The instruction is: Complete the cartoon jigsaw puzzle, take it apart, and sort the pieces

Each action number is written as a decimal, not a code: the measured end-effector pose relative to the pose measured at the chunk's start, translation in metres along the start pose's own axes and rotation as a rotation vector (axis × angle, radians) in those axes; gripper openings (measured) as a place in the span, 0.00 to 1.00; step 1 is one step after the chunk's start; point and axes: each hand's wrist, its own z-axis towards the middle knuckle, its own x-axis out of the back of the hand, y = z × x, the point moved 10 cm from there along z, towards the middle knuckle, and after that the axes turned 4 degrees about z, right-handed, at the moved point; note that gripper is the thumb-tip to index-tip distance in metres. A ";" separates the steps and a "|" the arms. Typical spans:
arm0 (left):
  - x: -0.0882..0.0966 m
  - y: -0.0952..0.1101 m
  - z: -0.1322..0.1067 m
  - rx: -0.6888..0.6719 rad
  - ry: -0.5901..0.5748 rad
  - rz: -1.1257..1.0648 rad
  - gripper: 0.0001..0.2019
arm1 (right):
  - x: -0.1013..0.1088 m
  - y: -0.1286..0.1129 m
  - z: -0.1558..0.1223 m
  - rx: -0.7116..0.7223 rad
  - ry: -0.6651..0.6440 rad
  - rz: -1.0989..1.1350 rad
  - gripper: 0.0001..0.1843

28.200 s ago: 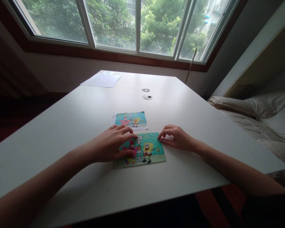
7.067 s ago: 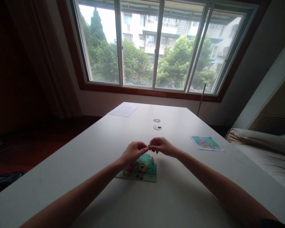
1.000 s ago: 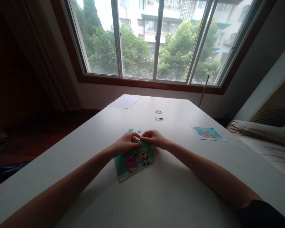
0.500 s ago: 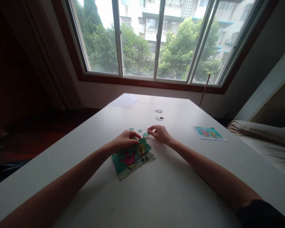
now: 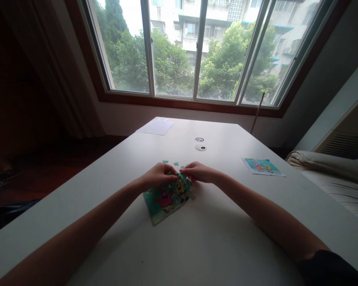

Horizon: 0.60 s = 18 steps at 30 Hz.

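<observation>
A partly assembled jigsaw puzzle [image 5: 167, 202] with cartoon figures on a green ground lies tilted on the white table, its right side ragged. My left hand [image 5: 158, 174] rests over its upper edge, thumb and fingers closed on it. From the other side my right hand [image 5: 199, 172] reaches the upper right edge with fingertips pinched together, at a green puzzle piece that they mostly cover. Both hands' fingertips nearly meet there. Just beyond them lie loose pieces, among them one small green piece [image 5: 166, 161] and another piece [image 5: 176, 163].
A picture sheet [image 5: 263, 166] with the same kind of cartoon figures lies to the right. Farther back are two round discs [image 5: 200, 147] set on or in the table [image 5: 220, 246], and a white paper [image 5: 156, 126] at the far left corner. A bed or couch [image 5: 331, 174] stands at the right.
My right hand has moved left and closed in on the puzzle's upper edge, beside my left hand. The puzzle has shifted slightly to the right.
</observation>
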 end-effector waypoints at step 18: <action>0.016 -0.005 0.000 0.016 0.178 0.268 0.18 | 0.032 -0.013 0.001 0.155 0.324 0.051 0.13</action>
